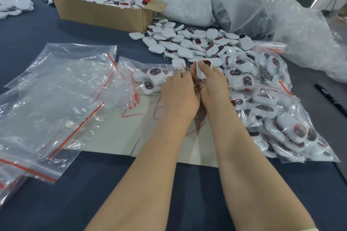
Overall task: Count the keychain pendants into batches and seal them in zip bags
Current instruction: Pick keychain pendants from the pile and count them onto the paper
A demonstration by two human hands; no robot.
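Filled bags pile up at right; a loose heap and empty bags remain. Fingers of the right hand clamp a pendant; the left hand pinches a part-filled bag.

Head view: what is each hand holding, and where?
Right hand grips a white pendant around its body; left hand pinches the partly filled zip bag at its mouth.
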